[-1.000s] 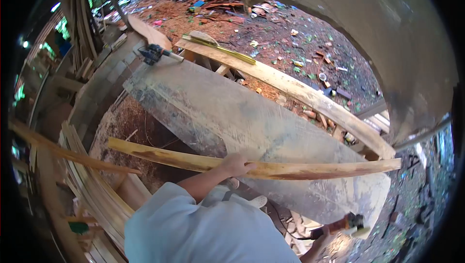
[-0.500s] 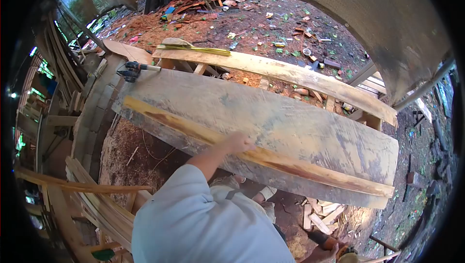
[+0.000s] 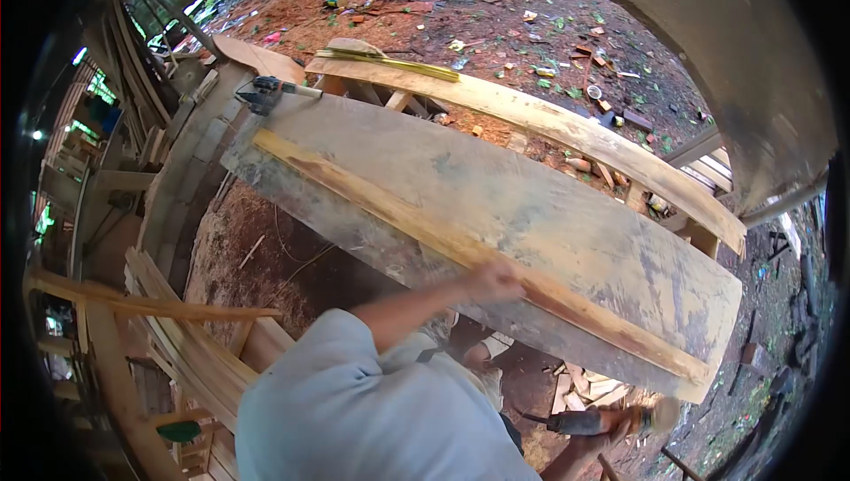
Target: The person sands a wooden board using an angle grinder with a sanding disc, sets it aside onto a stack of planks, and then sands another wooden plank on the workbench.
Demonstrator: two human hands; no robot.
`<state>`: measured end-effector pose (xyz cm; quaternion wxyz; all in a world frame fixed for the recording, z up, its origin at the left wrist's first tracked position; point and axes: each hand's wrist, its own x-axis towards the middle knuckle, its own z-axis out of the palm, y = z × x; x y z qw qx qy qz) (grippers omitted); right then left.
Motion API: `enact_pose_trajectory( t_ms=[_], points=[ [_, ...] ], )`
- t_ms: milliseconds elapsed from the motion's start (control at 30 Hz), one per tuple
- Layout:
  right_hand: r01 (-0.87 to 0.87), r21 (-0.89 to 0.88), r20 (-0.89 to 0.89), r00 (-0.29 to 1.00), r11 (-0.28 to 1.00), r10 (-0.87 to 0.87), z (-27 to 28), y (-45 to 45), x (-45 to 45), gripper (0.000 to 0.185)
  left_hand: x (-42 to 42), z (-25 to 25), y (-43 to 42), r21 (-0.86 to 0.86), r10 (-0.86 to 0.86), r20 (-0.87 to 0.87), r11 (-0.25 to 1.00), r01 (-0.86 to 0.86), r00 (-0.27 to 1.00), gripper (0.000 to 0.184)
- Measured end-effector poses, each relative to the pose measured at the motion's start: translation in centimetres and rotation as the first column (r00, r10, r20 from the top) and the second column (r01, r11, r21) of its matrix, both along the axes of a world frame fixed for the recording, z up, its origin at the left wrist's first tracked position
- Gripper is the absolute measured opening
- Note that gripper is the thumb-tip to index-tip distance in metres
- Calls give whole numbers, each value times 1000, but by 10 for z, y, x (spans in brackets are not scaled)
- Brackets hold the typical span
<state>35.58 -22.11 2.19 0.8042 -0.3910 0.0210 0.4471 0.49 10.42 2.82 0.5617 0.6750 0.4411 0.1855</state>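
Observation:
A long, narrow wooden plank [image 3: 381, 211] with a dark streak lies lengthwise on a broad, dusty worktable [image 3: 611, 224]. My left hand [image 3: 494, 284], slightly blurred, is closed at the plank right of its middle, with the fingers curled. Beyond the table's near edge, at lower right, my right hand [image 3: 620, 425] grips an angle grinder [image 3: 580, 422] with a round, pale disc at its head. Another power tool [image 3: 266, 94], dark with a blue part, rests at the table's far left corner.
A long board [image 3: 567, 127] with thin yellow strips on it runs behind the table. Stacked planks [image 3: 181, 330] stand at left. Offcuts [image 3: 589, 388] lie on the ground near the grinder. Cloth sheeting [image 3: 744, 47] hangs at upper right.
My left hand has moved right along the plank. My right hand has lifted the grinder, so more of it and its disc show. The whole view has shifted a little.

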Motion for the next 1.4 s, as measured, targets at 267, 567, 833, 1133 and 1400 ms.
enact_pose_trajectory(
  t_ms=[267,567,833,1133,1400],
  points=[
    [34,-6,22,999,999,-33,45,122,-97,46,57,25,-88,-117,-557,18,824,555,830,48],
    [-1,-109,126,992,994,14,47,148,-87,22,40,59,-63,-193,-567,128,790,581,814,38],
    [79,-116,346,938,990,-35,98,128,-68,14,-40,-52,33,475,-172,-396,802,361,902,60],
    [309,-726,648,606,614,461,69,82,-46,21,-112,-65,56,567,-155,-569,636,523,807,46],
    [-107,-871,371,499,480,783,19,140,-85,58,-208,-24,51,521,-68,-603,721,457,795,53]
  ],
)
